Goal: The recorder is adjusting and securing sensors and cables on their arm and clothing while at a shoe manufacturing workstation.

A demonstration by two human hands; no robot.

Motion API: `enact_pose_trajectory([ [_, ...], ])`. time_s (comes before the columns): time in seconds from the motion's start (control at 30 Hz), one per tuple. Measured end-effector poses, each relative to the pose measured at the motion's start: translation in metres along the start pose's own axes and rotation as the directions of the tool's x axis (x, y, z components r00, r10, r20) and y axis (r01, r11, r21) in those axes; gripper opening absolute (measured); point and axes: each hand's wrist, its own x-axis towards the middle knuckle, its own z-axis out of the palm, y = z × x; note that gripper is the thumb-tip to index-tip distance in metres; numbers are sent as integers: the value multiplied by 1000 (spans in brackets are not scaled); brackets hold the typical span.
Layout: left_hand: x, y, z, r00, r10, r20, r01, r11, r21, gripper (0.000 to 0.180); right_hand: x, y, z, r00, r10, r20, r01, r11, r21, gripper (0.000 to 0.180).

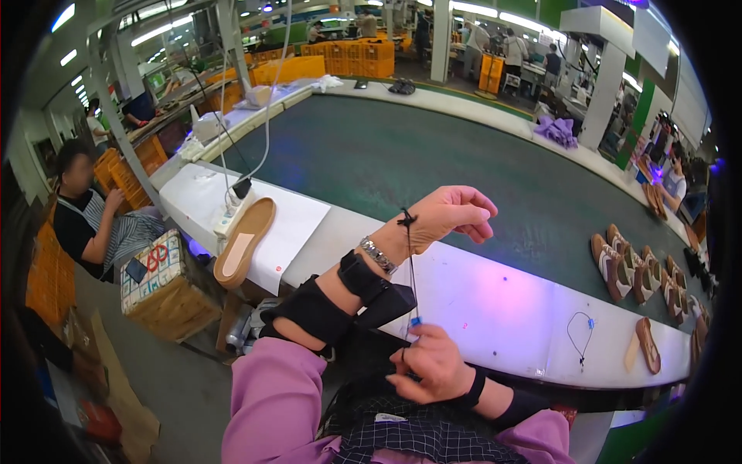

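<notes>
My left hand is raised over the white bench edge, fingers curled, with a thin black cord knotted at its wrist side and pulled taut downward. My right hand sits low near my lap, pinching the lower end of that cord beside a small blue tag. A metal bracelet and a black forearm sleeve are on my left arm. Dark checked material lies in my lap below the right hand.
A tan shoe sole lies on the white bench at left. Another black cord with a blue tag and a brown sole lie at right. Several shoes ride the dark green conveyor. A seated person works at left beside a crate.
</notes>
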Motion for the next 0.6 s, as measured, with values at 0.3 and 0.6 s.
enact_pose_trajectory([
  [0.3, 22, -41, -3, 994, -15, -110, 39, 975, 219, 20, 29, -17, 13, 966, 259, 23, -257, 937, 238, 32],
  [0.6, 20, -41, 18, 878, 470, -93, -68, 314, 947, 14, 37, -16, 24, 980, 132, 150, -170, 945, 279, 14],
])
